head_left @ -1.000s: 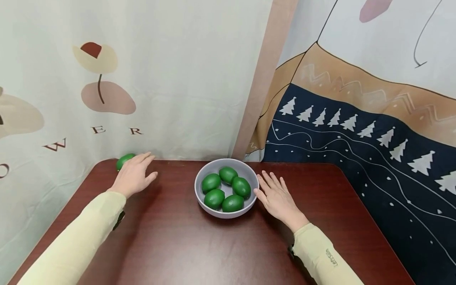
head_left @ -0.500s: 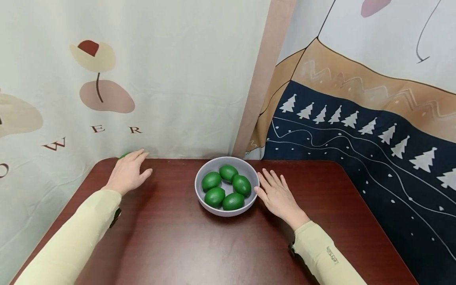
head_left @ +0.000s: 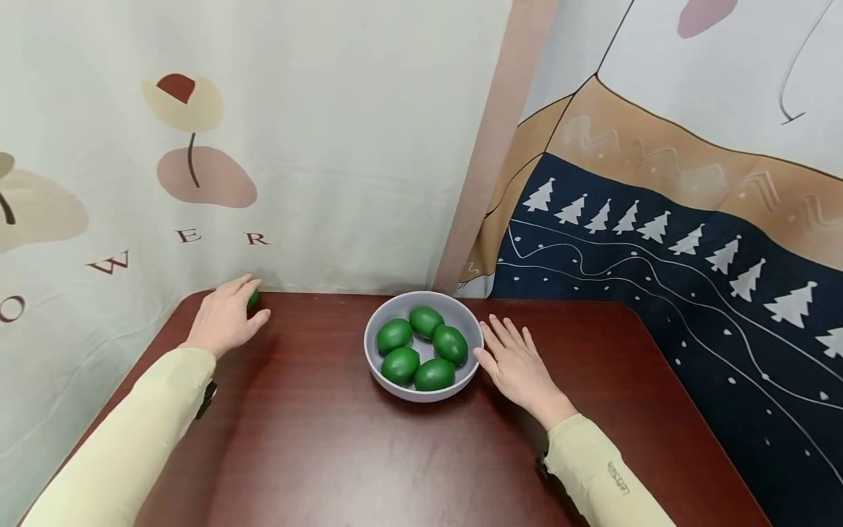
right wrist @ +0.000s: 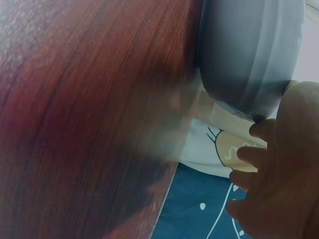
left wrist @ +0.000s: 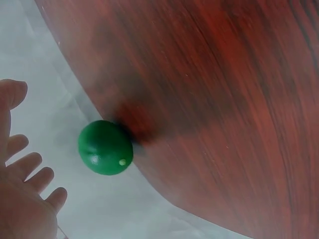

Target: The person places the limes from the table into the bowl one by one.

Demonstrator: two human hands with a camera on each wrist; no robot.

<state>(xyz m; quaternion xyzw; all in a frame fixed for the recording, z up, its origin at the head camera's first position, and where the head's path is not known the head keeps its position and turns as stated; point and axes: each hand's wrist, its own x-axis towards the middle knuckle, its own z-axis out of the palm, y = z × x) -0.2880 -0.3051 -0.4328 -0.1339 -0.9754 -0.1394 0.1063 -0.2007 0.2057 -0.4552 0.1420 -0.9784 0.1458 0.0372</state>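
At the far left corner of the table, my left hand [head_left: 220, 318] reaches over a green lime [head_left: 253, 298], which is mostly hidden behind the fingers in the head view. The left wrist view shows this lime [left wrist: 102, 149] whole at the table's edge, with the spread fingers [left wrist: 30, 164] apart from it. My right hand [head_left: 520, 373] lies against the right side of a grey bowl [head_left: 421, 396], fingers extended, thumb at the rim. Several more limes [head_left: 399, 366] lie in the bowl. From the right wrist, the bowl [right wrist: 244, 55] shows from the side, fingertips right at it.
The dark red-brown wooden table [head_left: 316, 454] has rounded far corners. Behind it hangs a pale printed curtain [head_left: 342, 161], close along the back edge. A dark blue cloth with white trees [head_left: 632, 285] hangs at the right.
My left hand has shifted leftward over the lime, which first showed left of the fingers and now shows to their right. The right hand stays beside the bowl.
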